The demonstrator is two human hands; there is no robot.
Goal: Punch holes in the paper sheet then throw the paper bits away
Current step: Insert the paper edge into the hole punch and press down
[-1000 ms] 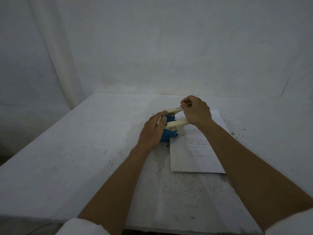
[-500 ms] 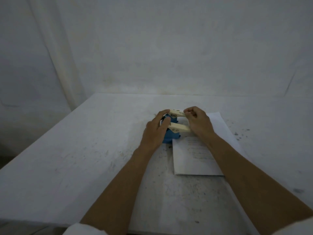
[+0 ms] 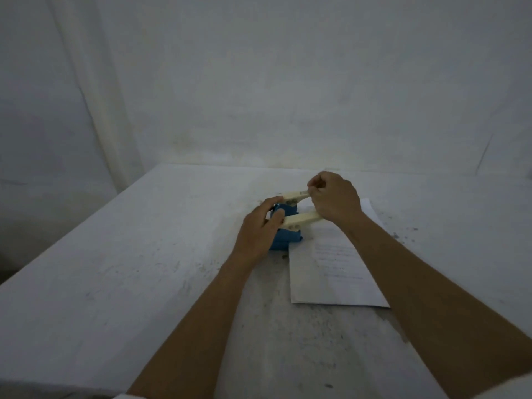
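Note:
A blue hole punch (image 3: 286,236) with two cream lever arms (image 3: 300,220) stands on the white table (image 3: 144,269), at the left edge of a printed paper sheet (image 3: 334,272). My left hand (image 3: 259,228) rests on the punch's blue body and holds it down. My right hand (image 3: 335,198) is closed around the raised end of the cream handle, above the sheet's far part. The sheet's far left edge is hidden behind the punch and my right hand, so I cannot tell how far it sits inside the punch.
Dark specks and smudges dot the table to the right of the sheet (image 3: 403,234) and in front of it. A white draped backdrop (image 3: 259,82) closes off the far side. The table's left edge (image 3: 72,231) runs diagonally.
My right hand pressed the handle down half a second ago and has now lifted it back up. My left hand stayed on the punch body.

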